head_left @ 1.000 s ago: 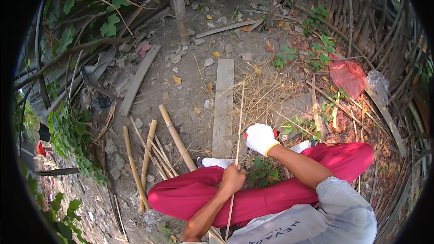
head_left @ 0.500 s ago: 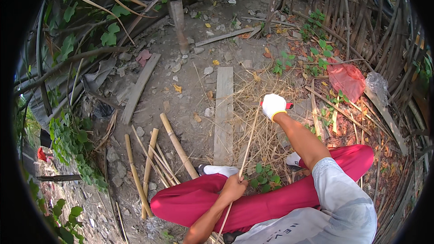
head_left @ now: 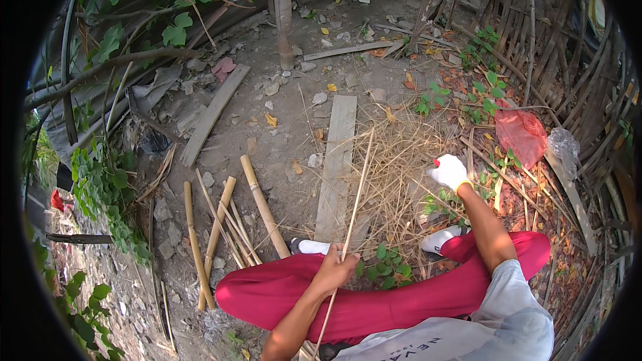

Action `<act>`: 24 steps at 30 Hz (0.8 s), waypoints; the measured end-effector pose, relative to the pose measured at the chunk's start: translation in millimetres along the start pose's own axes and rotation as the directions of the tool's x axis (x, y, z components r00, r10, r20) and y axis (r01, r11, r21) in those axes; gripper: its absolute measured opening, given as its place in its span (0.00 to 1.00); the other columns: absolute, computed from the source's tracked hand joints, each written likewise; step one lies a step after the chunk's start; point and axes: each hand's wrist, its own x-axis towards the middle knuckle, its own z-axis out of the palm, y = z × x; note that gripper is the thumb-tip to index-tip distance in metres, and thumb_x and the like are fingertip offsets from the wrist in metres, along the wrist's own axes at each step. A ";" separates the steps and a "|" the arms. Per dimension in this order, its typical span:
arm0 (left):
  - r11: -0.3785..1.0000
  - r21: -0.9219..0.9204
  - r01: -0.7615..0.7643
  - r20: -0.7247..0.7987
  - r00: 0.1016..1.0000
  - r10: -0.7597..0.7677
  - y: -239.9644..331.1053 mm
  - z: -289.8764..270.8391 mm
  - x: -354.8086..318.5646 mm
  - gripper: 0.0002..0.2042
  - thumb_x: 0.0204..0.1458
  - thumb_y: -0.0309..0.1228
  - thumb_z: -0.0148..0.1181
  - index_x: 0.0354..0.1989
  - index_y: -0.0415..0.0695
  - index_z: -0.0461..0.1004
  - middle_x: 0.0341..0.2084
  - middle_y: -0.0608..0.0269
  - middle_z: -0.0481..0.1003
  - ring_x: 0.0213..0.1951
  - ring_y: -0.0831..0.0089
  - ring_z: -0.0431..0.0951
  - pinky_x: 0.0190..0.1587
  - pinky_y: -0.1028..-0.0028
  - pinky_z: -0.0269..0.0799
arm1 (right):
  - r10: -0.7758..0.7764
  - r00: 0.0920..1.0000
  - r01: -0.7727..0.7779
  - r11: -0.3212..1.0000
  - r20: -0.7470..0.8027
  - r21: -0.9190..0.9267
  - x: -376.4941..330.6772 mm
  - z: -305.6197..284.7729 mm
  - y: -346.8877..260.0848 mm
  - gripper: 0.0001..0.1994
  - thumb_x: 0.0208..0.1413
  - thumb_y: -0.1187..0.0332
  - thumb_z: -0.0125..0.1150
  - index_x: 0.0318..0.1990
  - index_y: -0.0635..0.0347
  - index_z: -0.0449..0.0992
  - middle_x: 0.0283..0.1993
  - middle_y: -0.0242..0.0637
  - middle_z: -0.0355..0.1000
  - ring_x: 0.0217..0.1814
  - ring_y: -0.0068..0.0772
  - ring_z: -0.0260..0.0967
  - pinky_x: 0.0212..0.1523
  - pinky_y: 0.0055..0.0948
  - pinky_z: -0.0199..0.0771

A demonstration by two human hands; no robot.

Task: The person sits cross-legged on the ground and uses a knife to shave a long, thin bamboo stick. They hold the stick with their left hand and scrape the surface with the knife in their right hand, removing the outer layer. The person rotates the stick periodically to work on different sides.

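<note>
My bare left hand (head_left: pixel 334 271) is closed around a long, thin bamboo strip (head_left: pixel 360 187) above my lap. The strip slants from beneath my left forearm up to a free end over the straw. Off to its right, my right hand (head_left: pixel 449 172) wears a white glove and is curled in a fist. A small red handle end (head_left: pixel 437 162) pokes out of that fist. The rest of this red-handled tool is hidden by the glove, and its kind does not show. Scattered straw shavings (head_left: pixel 394 154) lie between the two hands.
Bamboo poles (head_left: pixel 262 204) and thinner strips rest by my left knee. A flat wooden plank (head_left: pixel 336 160) lies ahead, another board (head_left: pixel 215 117) farther left. A red plastic bag (head_left: pixel 518 135) sits near the stick fence (head_left: pixel 535 47) at right. Leafy vines (head_left: pixel 107 194) grow left.
My right hand has moved right and nearer to me, away from the strip. The strip's far end now shows free. My left hand keeps its hold and has shifted slightly left.
</note>
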 end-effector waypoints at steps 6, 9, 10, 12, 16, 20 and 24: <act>0.998 -0.061 -0.021 0.028 0.999 0.023 -6.1 -11.4 5.2 0.16 0.69 0.32 0.53 0.58 0.46 0.54 0.29 0.66 0.69 0.14 0.83 0.60 0.12 0.77 0.51 | -0.191 0.978 0.166 0.956 0.082 0.241 -56.5 -11.9 -71.6 0.23 0.50 0.47 0.65 0.25 0.63 0.78 0.29 0.56 0.75 0.37 0.63 0.75 0.40 0.50 0.76; 0.999 0.034 -0.037 0.005 0.999 0.037 7.0 5.3 -8.6 0.16 0.70 0.33 0.50 0.62 0.48 0.55 0.32 0.66 0.69 0.16 0.84 0.59 0.12 0.79 0.50 | -0.394 0.919 0.393 0.906 -0.027 0.156 -83.0 -11.9 -106.3 0.21 0.53 0.47 0.62 0.28 0.58 0.81 0.30 0.52 0.77 0.37 0.60 0.76 0.41 0.51 0.77; 0.999 0.033 -0.029 0.009 1.000 0.029 7.1 6.6 -10.2 0.17 0.70 0.33 0.50 0.63 0.48 0.56 0.31 0.66 0.69 0.16 0.84 0.59 0.13 0.79 0.50 | -0.382 0.923 0.371 0.915 0.049 0.156 -90.4 -17.5 -117.5 0.19 0.54 0.48 0.61 0.29 0.55 0.82 0.30 0.49 0.78 0.37 0.57 0.77 0.42 0.50 0.78; 0.999 0.030 -0.018 0.015 1.000 0.017 7.1 7.8 -12.9 0.18 0.70 0.34 0.51 0.65 0.48 0.56 0.30 0.67 0.68 0.16 0.84 0.59 0.13 0.79 0.50 | -0.415 0.906 0.403 0.906 0.082 0.131 -105.0 -19.1 -134.8 0.18 0.55 0.49 0.60 0.29 0.55 0.81 0.31 0.48 0.78 0.38 0.56 0.78 0.41 0.50 0.79; 0.999 0.006 0.049 0.027 0.998 -0.049 2.4 -4.0 -3.5 0.14 0.68 0.35 0.54 0.56 0.42 0.65 0.20 0.71 0.65 0.15 0.83 0.60 0.14 0.78 0.52 | -0.473 0.864 0.458 0.881 0.172 0.118 -120.3 -18.8 -162.2 0.13 0.53 0.57 0.57 0.29 0.56 0.82 0.29 0.49 0.79 0.36 0.57 0.79 0.39 0.51 0.79; 0.929 0.333 -0.159 -0.105 0.973 0.204 -21.6 -10.1 11.5 0.11 0.65 0.36 0.59 0.43 0.39 0.72 0.16 0.71 0.67 0.16 0.80 0.65 0.18 0.74 0.58 | -0.536 0.836 0.526 0.844 0.120 0.105 -126.7 6.2 -166.6 0.13 0.52 0.56 0.59 0.25 0.55 0.80 0.24 0.48 0.76 0.29 0.56 0.78 0.32 0.50 0.78; 0.731 0.623 -0.279 -0.136 0.882 0.452 -27.2 -3.3 13.7 0.14 0.62 0.37 0.62 0.36 0.37 0.73 0.17 0.65 0.72 0.18 0.73 0.70 0.24 0.69 0.66 | -0.523 0.834 0.512 0.853 0.177 0.104 -129.0 6.3 -183.6 0.13 0.50 0.57 0.59 0.24 0.56 0.80 0.24 0.50 0.76 0.29 0.56 0.78 0.33 0.50 0.79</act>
